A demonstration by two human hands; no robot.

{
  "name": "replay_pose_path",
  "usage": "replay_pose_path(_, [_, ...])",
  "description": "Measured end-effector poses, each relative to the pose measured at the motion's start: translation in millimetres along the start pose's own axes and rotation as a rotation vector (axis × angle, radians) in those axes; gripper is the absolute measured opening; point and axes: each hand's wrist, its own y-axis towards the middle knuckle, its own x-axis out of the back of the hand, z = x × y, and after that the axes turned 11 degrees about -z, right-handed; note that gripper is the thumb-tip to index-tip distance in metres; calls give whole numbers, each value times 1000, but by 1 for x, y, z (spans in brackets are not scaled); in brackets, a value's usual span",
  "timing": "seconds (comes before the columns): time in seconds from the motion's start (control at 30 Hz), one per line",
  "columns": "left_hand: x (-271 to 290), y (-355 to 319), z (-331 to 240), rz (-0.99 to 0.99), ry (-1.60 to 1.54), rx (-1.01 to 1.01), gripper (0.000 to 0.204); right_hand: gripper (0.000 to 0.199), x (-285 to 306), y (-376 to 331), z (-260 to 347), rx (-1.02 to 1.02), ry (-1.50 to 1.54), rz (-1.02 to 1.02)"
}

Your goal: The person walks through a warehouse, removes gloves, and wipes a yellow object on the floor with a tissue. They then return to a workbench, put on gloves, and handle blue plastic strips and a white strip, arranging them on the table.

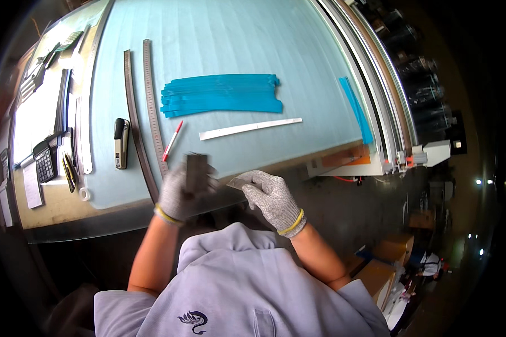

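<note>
Both hands wear grey knit gloves with yellow cuffs, at the table's near edge. My left hand (175, 192) is closed round a dark grey-brown rectangular piece (197, 174), smeared by motion; its exact kind cannot be made out. Just to the right, my right hand (270, 197) pinches a small flat greyish piece (239, 183) between thumb and fingers. Beyond the hands lie a red-and-white pen (173, 140), a white strip (250, 128) and a stack of bright blue strips (222, 94), all apart from them.
Left of the pen lie a steel ruler (150, 95), a dark metal bar (133, 106) and a stapler (121, 143). A calculator (44, 163), scissors (69, 171) and a tape roll (85, 194) are farther left. At right, another blue strip (356, 109) lies beside a long metal rail (376, 84).
</note>
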Motion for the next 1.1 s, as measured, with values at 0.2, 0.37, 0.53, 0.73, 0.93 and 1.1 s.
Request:
replay_pose_path(0.2, [-46,-20,20,234,680,-799,46,17,13,-21,-7,96,-76,-61])
replay_pose_path(0.37, [-57,-30,15,235,323,-151,63,17,23,-36,-3,136,-163,-94])
replay_pose_path(0.53, [-77,-45,6,138,10,225,32,16,34,-41,-21,167,-172,-82])
replay_pose_path(0.73, [-86,-52,21,120,200,61,39,15,40,-42,-34,79,-117,-16])
replay_pose_path(0.93, [-81,-43,44,230,119,182,39,15,41,-42,-37,-87,88,35])
replay_pose_path(1.1, [-82,-33,48,296,344,-120,31,19,45,-33,-55,-163,172,44])
